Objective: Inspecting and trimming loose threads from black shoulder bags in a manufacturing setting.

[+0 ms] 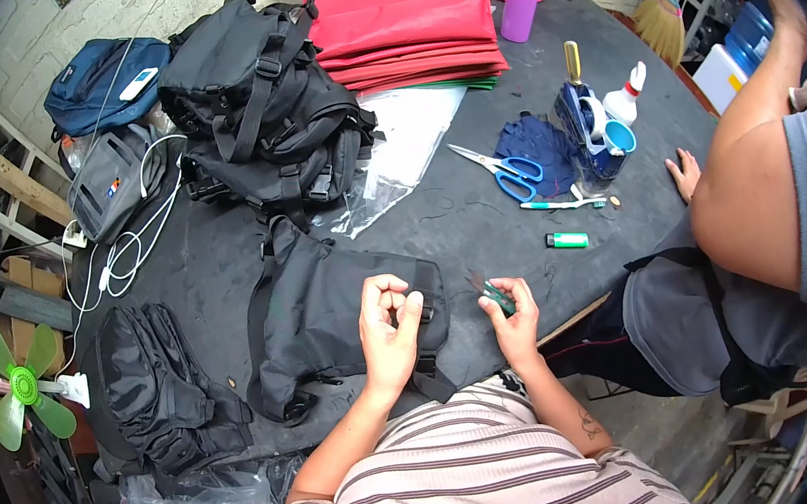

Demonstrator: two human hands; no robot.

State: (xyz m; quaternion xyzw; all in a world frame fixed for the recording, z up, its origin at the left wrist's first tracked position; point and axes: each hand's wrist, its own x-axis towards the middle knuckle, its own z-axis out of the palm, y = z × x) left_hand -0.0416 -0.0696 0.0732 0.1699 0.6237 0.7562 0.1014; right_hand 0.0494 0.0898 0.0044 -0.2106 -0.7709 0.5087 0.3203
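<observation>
The left hand (388,329) was raised just above a black bag (330,311) lying flat on the dark worktop (479,212), its fingers curled in with the fingertips pinched together; whether anything thin sat between them could not be told; the right hand (512,314) hovered at the worktop's near edge, just right of the bag, closed around a small dark green tool (498,297); a pile of black bags (270,107) stood farther back, with a clear plastic sheet (401,151) beside it and a stack of folded red fabric (407,35) behind; blue-handled scissors (504,167), a green lighter (566,240) and a purple bottle (520,2) lay to the right; another person's hand (684,172) rested on the worktop's right edge; a green fan (22,384) stood at the left.
</observation>
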